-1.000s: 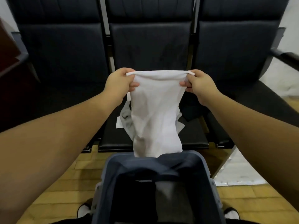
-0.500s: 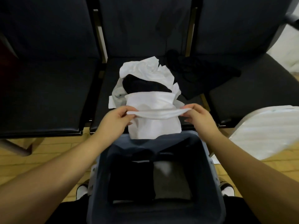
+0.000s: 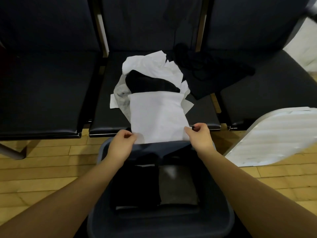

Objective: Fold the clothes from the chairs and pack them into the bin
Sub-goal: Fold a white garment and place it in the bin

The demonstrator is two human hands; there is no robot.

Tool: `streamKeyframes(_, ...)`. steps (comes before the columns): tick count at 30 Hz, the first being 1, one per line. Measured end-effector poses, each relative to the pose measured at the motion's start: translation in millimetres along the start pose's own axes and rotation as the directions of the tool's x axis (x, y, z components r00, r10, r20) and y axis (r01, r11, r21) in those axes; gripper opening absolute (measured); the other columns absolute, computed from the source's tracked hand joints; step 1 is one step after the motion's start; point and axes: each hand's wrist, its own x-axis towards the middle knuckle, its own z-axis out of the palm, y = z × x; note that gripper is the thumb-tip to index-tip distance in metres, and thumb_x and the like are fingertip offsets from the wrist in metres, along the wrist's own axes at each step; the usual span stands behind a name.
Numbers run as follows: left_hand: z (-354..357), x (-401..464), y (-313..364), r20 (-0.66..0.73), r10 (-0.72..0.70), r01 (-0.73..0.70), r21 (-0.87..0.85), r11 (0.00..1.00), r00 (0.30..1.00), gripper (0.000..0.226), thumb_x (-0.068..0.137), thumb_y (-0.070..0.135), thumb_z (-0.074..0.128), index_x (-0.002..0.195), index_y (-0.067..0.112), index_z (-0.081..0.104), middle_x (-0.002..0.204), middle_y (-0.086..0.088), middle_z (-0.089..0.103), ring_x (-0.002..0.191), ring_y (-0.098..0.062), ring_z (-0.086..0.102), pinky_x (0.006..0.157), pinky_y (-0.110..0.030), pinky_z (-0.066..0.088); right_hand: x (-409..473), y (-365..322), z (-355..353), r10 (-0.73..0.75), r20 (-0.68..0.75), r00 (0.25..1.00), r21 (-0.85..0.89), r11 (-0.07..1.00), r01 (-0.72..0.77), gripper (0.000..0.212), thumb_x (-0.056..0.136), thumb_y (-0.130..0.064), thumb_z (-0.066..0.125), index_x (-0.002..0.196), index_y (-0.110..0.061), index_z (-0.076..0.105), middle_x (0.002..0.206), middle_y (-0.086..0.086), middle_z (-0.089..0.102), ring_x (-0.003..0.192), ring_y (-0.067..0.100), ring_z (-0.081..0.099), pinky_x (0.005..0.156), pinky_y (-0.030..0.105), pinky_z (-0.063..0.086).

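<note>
White garment [image 3: 157, 117] is laid flat over the pile on the middle chair [image 3: 202, 115], near edge at the bin [image 3: 103, 152] rim. Near corners are pinched by left hand [image 3: 122, 143] and right hand [image 3: 199, 136]. Cloth judged light, thin, limp; best held at corners or hem. A second ago it was held up hanging; now it is lowered and spread for folding.

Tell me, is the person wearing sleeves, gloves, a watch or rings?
Nothing shows on them. The left hand and right hand are gloveless, with no rings visible; both wrists and forearms are uncovered as far as the picture's lower edge, with no watch, band or sleeve in view.
</note>
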Motion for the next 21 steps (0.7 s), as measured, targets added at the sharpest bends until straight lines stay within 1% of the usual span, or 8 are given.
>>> streamKeyframes(2,3.4,4.4,-4.0,-0.005,-0.066,0.066,-0.034,0.997,0.998,0.032,0.095,0.033,0.065,0.117,0.014,0.055,0.103,-0.006,0.065,0.095,-0.023,0.060,0.072,-0.029,0.043,0.3,0.7,6.6,0.063,-0.011,0.998,0.093,0.994,-0.061,0.038,0.089,-0.031,0.071,0.115,-0.022,0.045,0.115,0.004,0.055,0.085,0.012,0.053,0.069,0.027,0.046)
streamKeyframes(5,9.1,10.8,-11.7,0.060,-0.127,0.136,-0.202,0.970,0.990,0.055,0.091,0.036,0.071,0.135,0.011,0.048,0.118,-0.011,0.064,0.108,-0.029,0.062,0.097,-0.042,0.051,-2.6,0.6,14.9,0.204,0.006,0.979,0.282,0.939,-0.197,0.048,0.090,-0.028,0.071,0.128,-0.016,0.044,0.105,0.001,0.053,0.089,0.015,0.050,0.082,0.033,0.041)
streamKeyframes(7,10.7,15.0,-14.8,0.087,-0.146,0.164,-0.259,0.952,0.985,0.060,0.089,0.037,0.073,0.136,0.012,0.048,0.120,-0.009,0.064,0.110,-0.030,0.062,0.102,-0.049,0.049,-4.4,-1.0,17.1,0.280,0.056,0.958,0.340,0.897,-0.282,0.052,0.092,-0.029,0.070,0.135,-0.012,0.046,0.097,-0.001,0.051,0.092,0.018,0.047,0.086,0.035,0.039)
streamKeyframes(9,10.7,19.7,-15.8,0.111,-0.176,0.202,-0.301,0.932,0.978,0.058,0.087,0.037,0.075,0.133,0.013,0.050,0.120,-0.007,0.065,0.109,-0.028,0.062,0.102,-0.049,0.050,-4.8,-3.3,17.4,0.320,0.112,0.941,0.366,0.867,-0.338,0.048,0.093,-0.029,0.069,0.134,-0.012,0.050,0.089,-0.004,0.050,0.085,0.018,0.048,0.086,0.036,0.039)
streamKeyframes(12,8.8,23.0,-14.3,0.181,-0.216,0.268,-0.349,0.898,0.960,0.046,0.087,0.033,0.076,0.125,0.014,0.058,0.118,-0.008,0.068,0.106,-0.027,0.064,0.098,-0.047,0.052,-6.4,-8.1,14.4,0.338,0.169,0.926,0.361,0.853,-0.378,0.041,0.092,-0.029,0.070,0.128,-0.015,0.056,0.090,-0.004,0.054,0.080,0.017,0.050,0.088,0.036,0.044)
streamKeyframes(17,-0.9,13.9,-3.7,0.277,-0.159,0.272,-0.439,0.856,0.948,0.025,0.091,0.016,0.069,0.114,0.009,0.067,0.105,-0.010,0.074,0.084,-0.021,0.069,0.062,-0.025,0.054,-3.8,-11.8,8.6,0.328,0.227,0.917,0.360,0.846,-0.392,0.035,0.087,-0.028,0.075,0.116,-0.013,0.063,0.102,0.001,0.067,0.093,0.023,0.062,0.093,0.037,0.051)
streamKeyframes(18,-4.8,10.5,0.8,0.287,-0.144,0.266,-0.451,0.852,0.947,0.024,0.091,0.015,0.067,0.114,0.008,0.066,0.106,-0.011,0.074,0.085,-0.021,0.068,0.062,-0.026,0.054,-3.7,-13.2,6.5,0.322,0.230,0.918,0.369,0.845,-0.388,0.038,0.085,-0.028,0.077,0.117,-0.012,0.065,0.108,0.003,0.069,0.098,0.026,0.064,0.094,0.039,0.052)
streamKeyframes(21,-16.5,0.1,18.9,0.310,-0.090,0.256,-0.554,0.792,0.947,0.012,0.093,0.011,0.062,0.104,0.008,0.065,0.107,-0.010,0.073,0.095,-0.025,0.066,0.079,-0.032,0.054,-4.5,-20.2,-3.6,0.259,0.266,0.929,0.452,0.817,-0.357,0.034,0.087,-0.020,0.074,0.119,-0.011,0.065,0.114,0.006,0.071,0.102,0.025,0.068,0.090,0.035,0.057)
